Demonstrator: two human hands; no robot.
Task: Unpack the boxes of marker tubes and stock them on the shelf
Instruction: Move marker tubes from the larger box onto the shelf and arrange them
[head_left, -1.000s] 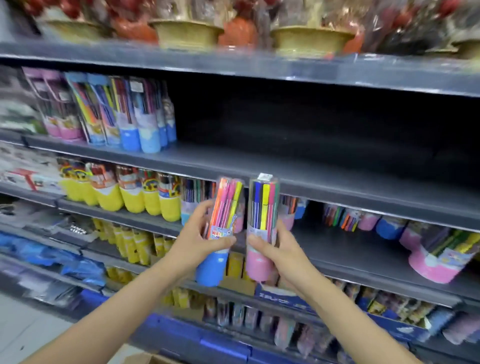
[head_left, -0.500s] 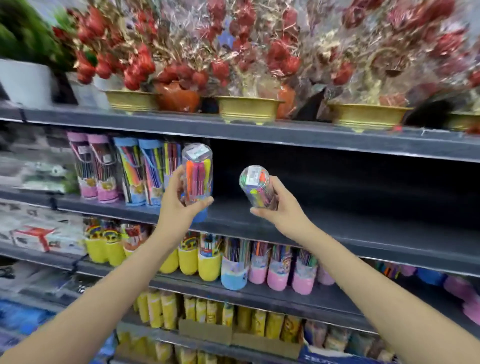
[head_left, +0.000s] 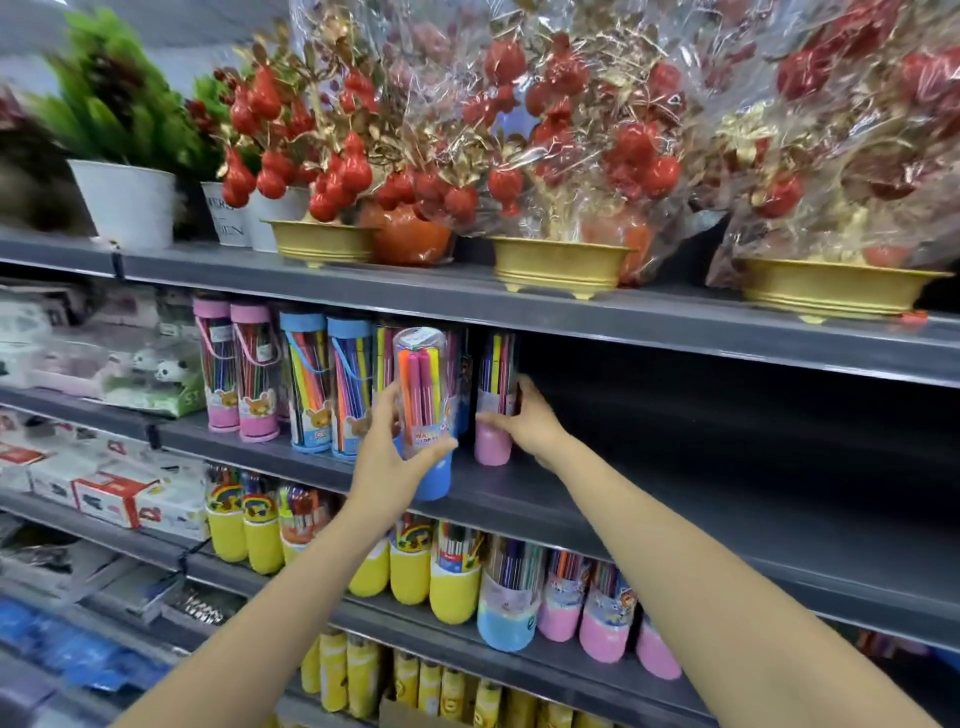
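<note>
My left hand (head_left: 387, 457) grips a clear marker tube with a blue base (head_left: 423, 410), held upright just in front of the dark grey shelf (head_left: 649, 499). My right hand (head_left: 527, 421) grips a marker tube with a pink base (head_left: 493, 405) that stands upright on that shelf, to the right of the tubes stocked there. Pink-capped tubes (head_left: 236, 369) and blue-capped tubes (head_left: 327, 384) stand in a row on the shelf's left part.
The shelf to the right of my right hand is bare and dark. Wrapped red and gold ornament pots (head_left: 558, 262) line the shelf above. Yellow-based tubes (head_left: 410, 571) and pink-based tubes (head_left: 602, 629) fill the shelf below. Boxed goods (head_left: 119, 493) sit at left.
Both hands rose from the lower shelf to the upper one. The pink-based tube, tilted in the air half a second ago, now stands upright on the shelf. The blue-based tube moved closer to it.
</note>
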